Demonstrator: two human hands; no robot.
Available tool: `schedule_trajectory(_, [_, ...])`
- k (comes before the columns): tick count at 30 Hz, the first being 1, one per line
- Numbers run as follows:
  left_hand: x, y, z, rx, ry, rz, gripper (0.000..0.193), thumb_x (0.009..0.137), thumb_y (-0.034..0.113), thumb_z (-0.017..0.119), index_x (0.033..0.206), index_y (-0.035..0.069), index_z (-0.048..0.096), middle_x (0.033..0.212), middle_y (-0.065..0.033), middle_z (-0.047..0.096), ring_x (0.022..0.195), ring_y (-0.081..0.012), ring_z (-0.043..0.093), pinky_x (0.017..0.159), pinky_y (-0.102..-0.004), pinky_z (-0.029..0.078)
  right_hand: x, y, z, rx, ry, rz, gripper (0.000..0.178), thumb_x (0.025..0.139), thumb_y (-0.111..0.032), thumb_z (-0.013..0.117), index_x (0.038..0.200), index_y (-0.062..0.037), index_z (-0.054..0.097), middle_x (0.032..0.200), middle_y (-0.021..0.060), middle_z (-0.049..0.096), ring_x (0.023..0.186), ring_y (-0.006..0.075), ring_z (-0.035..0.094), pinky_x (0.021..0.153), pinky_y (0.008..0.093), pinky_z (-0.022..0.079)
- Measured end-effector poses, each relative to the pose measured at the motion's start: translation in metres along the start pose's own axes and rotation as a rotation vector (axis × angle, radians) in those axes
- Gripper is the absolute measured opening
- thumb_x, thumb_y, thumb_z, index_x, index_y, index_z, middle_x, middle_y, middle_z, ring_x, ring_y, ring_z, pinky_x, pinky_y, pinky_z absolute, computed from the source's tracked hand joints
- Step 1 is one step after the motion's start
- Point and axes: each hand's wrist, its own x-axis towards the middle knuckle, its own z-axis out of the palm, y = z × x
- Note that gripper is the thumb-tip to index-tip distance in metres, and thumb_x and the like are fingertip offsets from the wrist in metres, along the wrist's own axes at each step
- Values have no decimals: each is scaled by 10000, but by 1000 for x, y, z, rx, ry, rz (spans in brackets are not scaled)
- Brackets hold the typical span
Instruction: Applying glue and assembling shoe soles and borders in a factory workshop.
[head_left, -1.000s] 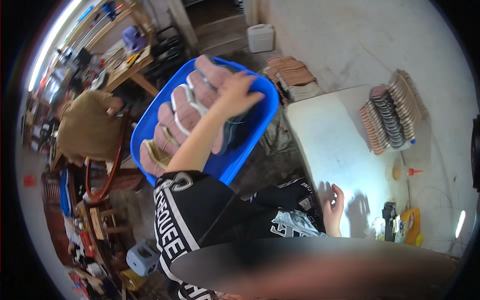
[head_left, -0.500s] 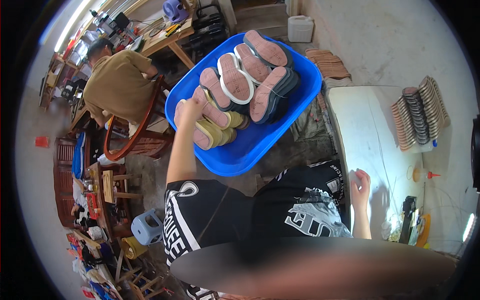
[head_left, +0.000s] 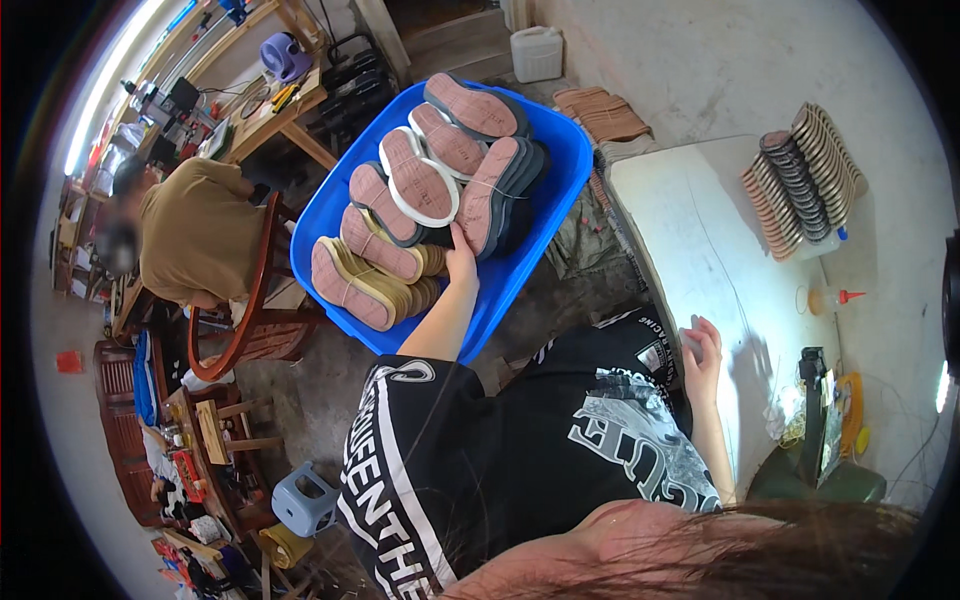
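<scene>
As you look down at the tub of rounded-rectangular blue plastic [head_left: 568, 162] ahead and slightly to your left, your left hand [head_left: 462, 262] reaches over its near side, with one fingertip up against the lower end of the pink-faced shoe sole with a thick white edge [head_left: 420, 180]. You cannot tell from this angle whether the fingers are closed on anything, since the rest of the hand is folded out of sight.

That white-edged sole lies in the middle of the tub. Just right of it and close to your fingers is the stack of pink-faced, dark-grey-edged soles tied with thin string [head_left: 490, 195]. Nearest the tub's left end sits the tied bundle of pink-faced soles with cream-yellow edges [head_left: 352, 285].

Your right hand [head_left: 703, 350] is raised beside the near left edge of the white, flat-topped table [head_left: 680, 205], its fingers curled toward the thumb; you cannot tell whether they meet or hold something small. Farther along that table, against the wall, stand upright rows of tan and dark soles [head_left: 790, 195]. Off to your left, a person in a brown shirt [head_left: 195, 230] sits on a reddish-brown wooden chair with a curved rail [head_left: 262, 275].
</scene>
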Motion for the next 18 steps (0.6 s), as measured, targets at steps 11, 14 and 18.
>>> schedule_trajectory(11, [20,-33,-30,-542,-464,-198,838,836,731,438,1458,190,286,1449,-21,392,1319,-215,351,1064,-475,254,4,1,7,-52,50,61,177,780,-19,577,937,-55,650,1237,105,539,1183,279,504,1006,392,323])
schedule_trajectory(14, [20,-28,-21,-544,-486,-232,769,874,690,412,1446,184,319,1449,-19,397,1311,-223,377,1064,-458,294,4,-1,10,-95,80,71,178,785,-34,574,939,-80,650,1246,91,533,1187,258,497,997,382,285])
schedule_trajectory(18, [25,-34,-17,-553,-488,-180,751,884,681,396,1442,183,331,1450,-20,399,1312,-227,382,1067,-448,304,4,-8,10,-104,79,83,180,784,-34,574,943,-82,646,1249,90,529,1189,254,491,993,378,283])
